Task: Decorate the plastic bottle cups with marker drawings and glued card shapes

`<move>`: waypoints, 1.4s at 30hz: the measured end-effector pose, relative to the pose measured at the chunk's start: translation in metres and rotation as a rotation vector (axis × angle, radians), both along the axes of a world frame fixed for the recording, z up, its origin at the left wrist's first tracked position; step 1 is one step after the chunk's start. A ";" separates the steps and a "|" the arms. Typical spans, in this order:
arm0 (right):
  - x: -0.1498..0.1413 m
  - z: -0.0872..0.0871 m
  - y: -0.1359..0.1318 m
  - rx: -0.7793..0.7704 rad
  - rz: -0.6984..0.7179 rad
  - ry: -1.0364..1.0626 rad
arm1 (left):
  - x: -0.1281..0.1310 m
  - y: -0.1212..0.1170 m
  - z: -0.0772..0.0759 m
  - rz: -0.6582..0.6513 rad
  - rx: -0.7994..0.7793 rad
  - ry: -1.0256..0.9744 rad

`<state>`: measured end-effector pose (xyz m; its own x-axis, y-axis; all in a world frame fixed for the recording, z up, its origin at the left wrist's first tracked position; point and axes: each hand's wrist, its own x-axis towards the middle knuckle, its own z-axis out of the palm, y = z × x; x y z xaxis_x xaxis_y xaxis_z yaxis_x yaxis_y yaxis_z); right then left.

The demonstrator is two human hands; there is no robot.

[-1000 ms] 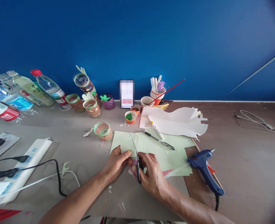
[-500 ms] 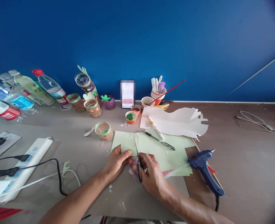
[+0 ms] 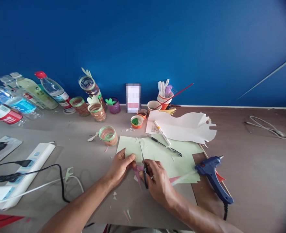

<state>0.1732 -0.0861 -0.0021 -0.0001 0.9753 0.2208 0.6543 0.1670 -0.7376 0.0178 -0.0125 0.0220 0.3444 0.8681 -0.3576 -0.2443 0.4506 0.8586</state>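
Observation:
My right hand [image 3: 158, 183] is closed round the handles of black scissors [image 3: 143, 163], whose blades point away from me across a pale green paper sheet [image 3: 162, 155]. My left hand [image 3: 120, 166] pinches the near left part of that sheet, thumb on top, just left of the blades. A small pink paper piece [image 3: 139, 169] lies between my two hands under the scissors. Small paper offcuts [image 3: 114, 194] lie on the table near my left wrist.
A blue glue gun [image 3: 213, 176] lies to the right. A black pen [image 3: 165, 146] and white marker [image 3: 162, 133] rest on the papers. Decorated cups, paint pots and plastic bottles [image 3: 52, 90] line the back. A white power strip [image 3: 23, 176] with cables is at the left.
My left hand shifted slightly away from me along the green sheet. The scissors and right hand stay almost in place.

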 end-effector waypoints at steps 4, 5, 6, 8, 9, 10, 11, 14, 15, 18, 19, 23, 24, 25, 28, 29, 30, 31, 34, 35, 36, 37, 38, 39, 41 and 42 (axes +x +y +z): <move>0.001 0.001 0.000 -0.019 0.008 -0.004 | -0.003 0.003 -0.002 0.039 0.034 0.018; 0.001 0.002 0.000 -0.022 0.013 -0.004 | -0.003 0.004 -0.003 0.057 0.042 0.022; 0.001 0.002 0.000 -0.026 0.019 -0.005 | -0.004 0.005 -0.004 0.072 0.045 0.027; 0.001 0.003 0.000 -0.030 0.024 -0.004 | -0.005 0.006 -0.005 0.090 0.046 0.030; 0.001 0.003 0.000 -0.032 0.024 -0.004 | -0.006 0.007 -0.006 0.096 0.046 0.032; 0.001 0.003 0.000 -0.034 0.026 -0.005 | -0.006 0.008 -0.007 0.104 0.045 0.035; 0.001 0.003 0.000 -0.035 0.028 -0.006 | -0.007 0.009 -0.007 0.111 0.044 0.038; 0.002 0.003 0.000 -0.032 0.044 -0.011 | -0.008 0.011 -0.008 0.147 0.046 0.049; 0.002 0.004 0.000 -0.029 0.052 -0.010 | -0.009 0.012 -0.009 0.165 0.047 0.050; 0.002 0.005 0.000 -0.019 0.076 -0.011 | -0.010 0.015 -0.011 0.209 0.048 0.049; 0.002 0.006 0.000 -0.019 0.082 -0.014 | -0.011 0.016 -0.011 0.213 0.050 0.051; 0.002 0.008 0.001 -0.022 0.107 -0.020 | -0.013 0.018 -0.010 0.232 0.064 0.059; 0.002 0.009 0.001 -0.024 0.113 -0.019 | -0.013 0.019 -0.008 0.242 0.064 0.060; 0.003 0.010 0.001 -0.030 0.121 -0.018 | -0.013 0.019 -0.007 0.250 0.063 0.061; 0.004 0.012 0.001 -0.059 0.158 -0.027 | -0.015 0.021 -0.006 0.260 0.085 0.070; 0.004 0.013 0.002 -0.072 0.170 -0.035 | -0.015 0.022 -0.006 0.260 0.098 0.073; 0.005 0.013 0.002 -0.086 0.180 -0.044 | -0.016 0.023 -0.007 0.262 0.114 0.077; 0.005 0.014 0.001 -0.097 0.189 -0.053 | -0.017 0.024 -0.008 0.262 0.130 0.084; 0.007 0.014 0.001 -0.112 0.218 -0.071 | -0.020 0.025 -0.011 0.259 0.173 0.135; 0.008 0.014 0.001 -0.107 0.229 -0.072 | -0.020 0.025 -0.012 0.260 0.187 0.157; 0.008 0.014 0.001 -0.102 0.237 -0.071 | -0.020 0.026 -0.013 0.262 0.199 0.177; 0.009 0.014 0.001 -0.097 0.244 -0.070 | -0.021 0.026 -0.013 0.265 0.205 0.193; 0.009 0.014 0.001 -0.096 0.250 -0.070 | -0.021 0.026 -0.013 0.269 0.211 0.205; 0.009 0.014 0.001 -0.097 0.256 -0.071 | -0.021 0.026 -0.012 0.272 0.217 0.216; 0.010 0.015 0.001 -0.108 0.268 -0.077 | -0.021 0.027 -0.012 0.278 0.229 0.246; 0.009 0.015 0.001 -0.115 0.272 -0.081 | -0.022 0.027 -0.011 0.282 0.236 0.262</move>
